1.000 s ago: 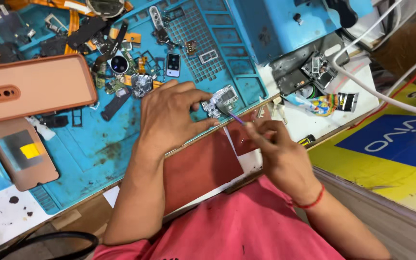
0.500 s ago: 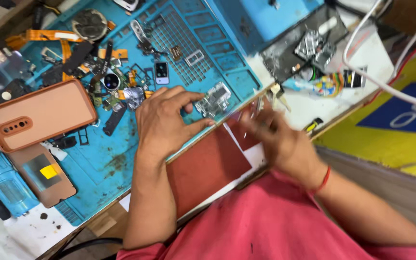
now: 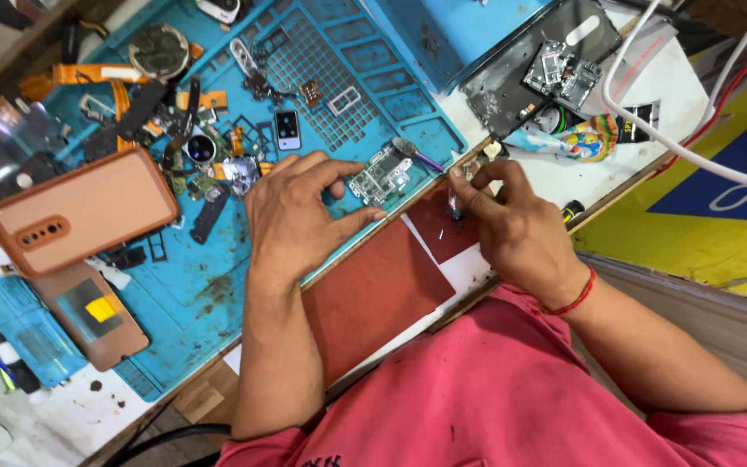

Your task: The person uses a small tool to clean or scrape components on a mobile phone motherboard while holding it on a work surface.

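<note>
A: Cluttered repair surface, white at the edge, with a blue work mat covering most of it. Loose parts lie scattered across the mat from 10 to 12 o'clock.

B: Hands?

A: Left hand lies spread on the mat, palm down, with thumb and forefinger bracketing a small circuit board. It looks like a brace to stop the board sliding. The board sits at 12 o'clock from the person, near the mat's edge and just beside the right hand.

B: And the right?

A: Right hand is at 1 o'clock. Its fingertips are pinched together on something small and dark over a dark red sheet. I can't tell what the piece is. A purple-handled tool lies between the two hands, tip toward the board and touching neither hand as far as I can see.

B: Anything else?

A: Orange phone case at 9 o'clock, back up and well apart from the hands. A brown phone back lies below it. A dark phone frame with a board in it rests at 1 o'clock. White cable runs along the far right. The parts in hand are kept close to the body, and the spares pushed outward.
</note>
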